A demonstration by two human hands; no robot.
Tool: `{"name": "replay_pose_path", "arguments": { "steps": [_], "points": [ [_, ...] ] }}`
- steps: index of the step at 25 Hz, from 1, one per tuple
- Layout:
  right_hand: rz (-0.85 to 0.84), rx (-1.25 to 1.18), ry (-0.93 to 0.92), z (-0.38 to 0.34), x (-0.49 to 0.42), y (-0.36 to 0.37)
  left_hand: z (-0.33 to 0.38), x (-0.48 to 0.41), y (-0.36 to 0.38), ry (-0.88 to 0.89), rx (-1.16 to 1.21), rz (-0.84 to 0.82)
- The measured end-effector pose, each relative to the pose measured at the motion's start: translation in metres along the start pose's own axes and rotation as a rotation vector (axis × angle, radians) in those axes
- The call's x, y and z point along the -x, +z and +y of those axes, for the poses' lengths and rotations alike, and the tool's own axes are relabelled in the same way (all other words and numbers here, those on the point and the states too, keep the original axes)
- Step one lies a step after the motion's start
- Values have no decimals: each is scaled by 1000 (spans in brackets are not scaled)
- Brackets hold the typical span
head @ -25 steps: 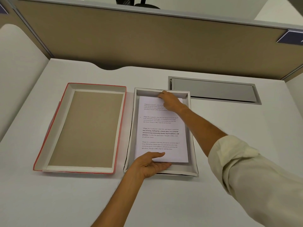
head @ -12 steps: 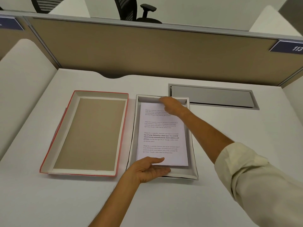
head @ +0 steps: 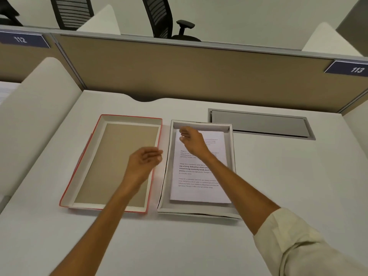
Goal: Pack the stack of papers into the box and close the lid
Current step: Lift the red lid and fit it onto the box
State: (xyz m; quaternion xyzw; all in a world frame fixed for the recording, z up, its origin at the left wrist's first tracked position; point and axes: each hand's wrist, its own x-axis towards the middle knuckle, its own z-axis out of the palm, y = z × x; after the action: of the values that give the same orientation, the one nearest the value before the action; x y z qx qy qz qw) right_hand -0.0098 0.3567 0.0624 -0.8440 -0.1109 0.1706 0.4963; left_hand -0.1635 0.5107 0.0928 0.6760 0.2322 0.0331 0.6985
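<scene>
The white stack of papers [head: 196, 191] with printed text lies flat inside the shallow white box [head: 231, 156] at the middle of the desk. To its left the red-edged lid [head: 83, 160] lies upside down, brown inside facing up. My left hand [head: 142, 163] hovers over the lid's right edge, fingers loosely apart and blurred, holding nothing. My right hand [head: 192, 141] is raised above the far end of the papers, fingers apart and pointing left, holding nothing. My right forearm crosses over the box.
A grey cable hatch [head: 262, 126] is set into the white desk [head: 288, 186] right of the box. A tan partition [head: 199, 70] stands along the back, with office chairs behind it. White side panels flank the desk on both sides.
Both hands have let go of the papers. My left hand moved from the box's near edge up and left over the lid. My right hand lifted and shifted left. The view tilted up.
</scene>
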Motion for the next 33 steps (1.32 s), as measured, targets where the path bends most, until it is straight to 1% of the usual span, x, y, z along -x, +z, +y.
{"name": "replay_pose_path", "arguments": {
  "steps": [3, 7, 10, 13, 18, 22, 25, 29, 33],
  "points": [
    [3, -165, 41, -10, 19, 26, 1, -23, -39, 151, -171, 183],
    [48, -290, 85, -14, 41, 62, -11, -49, -86, 250, -314, 336],
    [87, -329, 156, -14, 51, 85, -24, -58, -116, 251, -384, 422],
    [96, -317, 199, -15, 57, 106, -39, -62, -143, 184, -469, 486],
    [119, -252, 199, -18, 61, 134, -58, -63, -182, 111, -662, 506],
    [113, -188, 239, -16, 62, 145, -67, -67, -202, 50, -745, 502],
    [109, -113, 250, -14, 61, 150, -74, -72, -208, -16, -749, 486],
    [106, -45, 257, -9, 59, 150, -82, -74, -210, -50, -744, 507],
    [119, -34, 250, -8, 60, 148, -77, -77, -212, -92, -757, 537]
  ]
}}
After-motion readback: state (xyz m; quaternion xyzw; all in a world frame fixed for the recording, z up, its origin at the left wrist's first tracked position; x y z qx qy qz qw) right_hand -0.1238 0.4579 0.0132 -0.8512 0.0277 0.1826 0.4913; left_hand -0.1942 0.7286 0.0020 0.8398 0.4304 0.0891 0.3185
